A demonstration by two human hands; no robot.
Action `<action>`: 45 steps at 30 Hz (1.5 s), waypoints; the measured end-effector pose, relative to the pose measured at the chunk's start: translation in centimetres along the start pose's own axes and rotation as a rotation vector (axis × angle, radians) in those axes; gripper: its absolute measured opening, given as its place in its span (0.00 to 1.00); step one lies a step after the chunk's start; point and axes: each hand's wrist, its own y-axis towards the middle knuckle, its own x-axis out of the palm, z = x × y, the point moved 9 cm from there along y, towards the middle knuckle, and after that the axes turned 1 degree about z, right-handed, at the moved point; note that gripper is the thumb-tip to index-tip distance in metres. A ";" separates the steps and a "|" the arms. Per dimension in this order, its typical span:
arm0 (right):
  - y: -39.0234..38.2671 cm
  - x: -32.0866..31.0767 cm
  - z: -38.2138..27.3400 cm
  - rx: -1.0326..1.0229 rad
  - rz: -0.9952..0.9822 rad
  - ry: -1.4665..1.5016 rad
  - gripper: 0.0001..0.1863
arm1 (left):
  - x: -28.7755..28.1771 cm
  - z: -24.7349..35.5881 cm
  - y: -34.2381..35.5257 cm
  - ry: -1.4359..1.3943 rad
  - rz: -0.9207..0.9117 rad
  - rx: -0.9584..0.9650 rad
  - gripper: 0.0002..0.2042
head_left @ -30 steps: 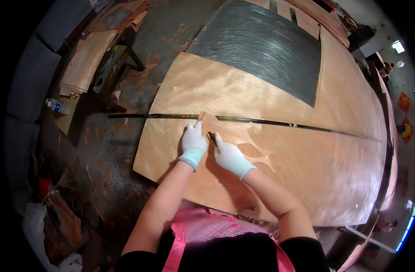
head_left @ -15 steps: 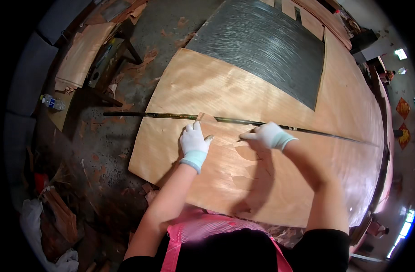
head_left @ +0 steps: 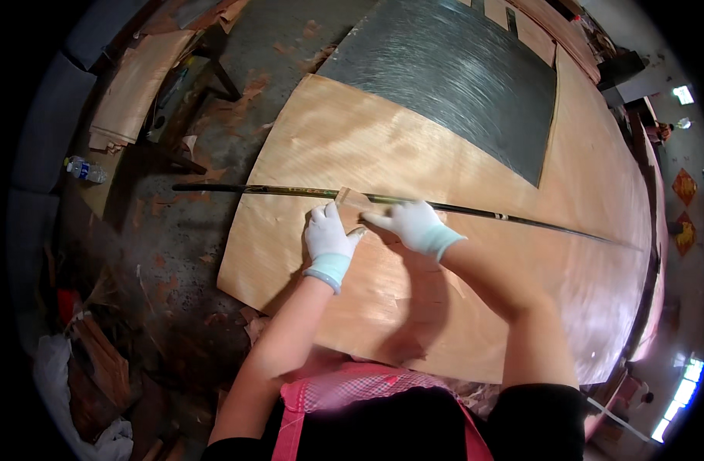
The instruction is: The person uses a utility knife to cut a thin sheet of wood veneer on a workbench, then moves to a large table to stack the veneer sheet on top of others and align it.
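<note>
A large pale wood veneer sheet (head_left: 290, 146) lies spread in front of me. Across it runs a long thin dark rod (head_left: 306, 192), its left end sticking out past the sheet's edge. My left hand (head_left: 330, 238), in a white glove with a pale blue cuff, rests flat on the veneer just below the rod, thumb apart from the fingers. Beside its fingertips a small veneer strip (head_left: 353, 198) reaches up to the rod. My right hand (head_left: 413, 227), gloved alike, lies to the right with its fingers stretched toward that strip. Its shadow darkens the veneer below.
A dark, scratched flat panel (head_left: 452, 84) lies on the far part of the sheet. At the left, a stack of veneer pieces (head_left: 137, 92) sits on a low stand, near a plastic bottle (head_left: 87, 170). Veneer scraps (head_left: 252, 88) litter the floor.
My right hand has moved left along the rod, closer to my left hand and the small strip. The left hand has stayed nearly in place.
</note>
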 end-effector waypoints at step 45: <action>-5.3 2.7 -0.7 0.539 0.248 0.845 0.22 | -1.0 0.0 -0.7 -0.190 0.107 0.049 0.47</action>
